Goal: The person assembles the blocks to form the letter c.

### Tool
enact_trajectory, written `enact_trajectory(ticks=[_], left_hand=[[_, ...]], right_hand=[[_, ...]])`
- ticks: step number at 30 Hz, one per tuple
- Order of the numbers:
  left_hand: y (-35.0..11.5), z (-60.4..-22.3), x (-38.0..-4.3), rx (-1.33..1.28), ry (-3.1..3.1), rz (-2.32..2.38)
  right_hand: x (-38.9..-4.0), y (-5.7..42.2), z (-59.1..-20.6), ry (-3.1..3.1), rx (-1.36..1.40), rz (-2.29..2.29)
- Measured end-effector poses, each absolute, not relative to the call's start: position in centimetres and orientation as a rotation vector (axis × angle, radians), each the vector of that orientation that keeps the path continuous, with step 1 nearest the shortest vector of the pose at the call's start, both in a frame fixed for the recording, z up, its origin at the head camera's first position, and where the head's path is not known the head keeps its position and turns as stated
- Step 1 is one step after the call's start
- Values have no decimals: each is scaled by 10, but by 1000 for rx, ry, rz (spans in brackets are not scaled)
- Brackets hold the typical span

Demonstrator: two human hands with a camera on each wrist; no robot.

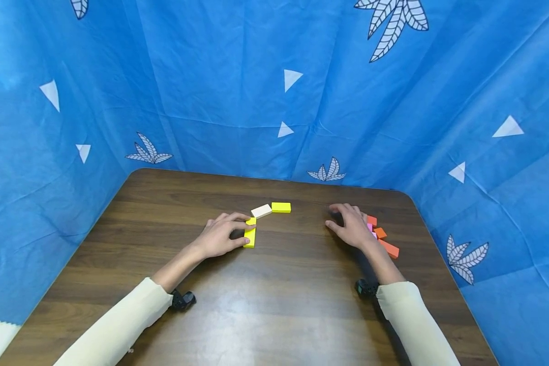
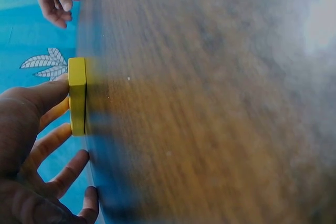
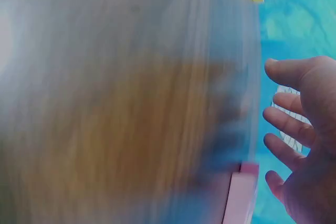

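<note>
My left hand (image 1: pixel 221 236) is over a yellow block (image 1: pixel 250 234) that lies flat on the table. Its thumb and forefinger touch this block, and in the left wrist view the fingertips meet the top of the yellow block (image 2: pixel 77 100) with the other fingers spread. Just beyond it lie a cream block (image 1: pixel 261 211) and a second yellow block (image 1: pixel 281 207), forming a bent row. My right hand (image 1: pixel 351 226) hovers with relaxed, spread fingers beside a group of orange and pink blocks (image 1: pixel 389 248). Nothing is in its fingers in the right wrist view.
The brown wooden table (image 1: pixel 274 305) reaches back to a blue patterned cloth (image 1: pixel 238 101) hanging on three sides. Parts of the pink and orange group are hidden behind my right hand and wrist.
</note>
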State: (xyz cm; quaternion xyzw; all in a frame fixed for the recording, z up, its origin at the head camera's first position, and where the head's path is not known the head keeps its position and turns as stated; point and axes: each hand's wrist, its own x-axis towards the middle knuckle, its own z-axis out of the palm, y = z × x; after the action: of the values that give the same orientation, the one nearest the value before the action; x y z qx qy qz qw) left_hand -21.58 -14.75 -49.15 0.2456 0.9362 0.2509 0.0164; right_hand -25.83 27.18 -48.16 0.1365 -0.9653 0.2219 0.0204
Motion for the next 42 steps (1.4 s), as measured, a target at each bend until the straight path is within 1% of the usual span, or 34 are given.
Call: enact_trajectory(ticks=[7,17,23,42], left_hand=[[-146,-490,-216,771,2909,787],[-149,-491,-215,766,2903,798],[-151,-491,-215,766,2905,800],[-149,-490,-214,764,2900,794]], right_hand=[[-256,309,-477,-2954,332,773],[-249,357,-476,-3005,124,866],[-248,365,-480,-3017,29,946],[-250,366,-485,-3025,-22,819]])
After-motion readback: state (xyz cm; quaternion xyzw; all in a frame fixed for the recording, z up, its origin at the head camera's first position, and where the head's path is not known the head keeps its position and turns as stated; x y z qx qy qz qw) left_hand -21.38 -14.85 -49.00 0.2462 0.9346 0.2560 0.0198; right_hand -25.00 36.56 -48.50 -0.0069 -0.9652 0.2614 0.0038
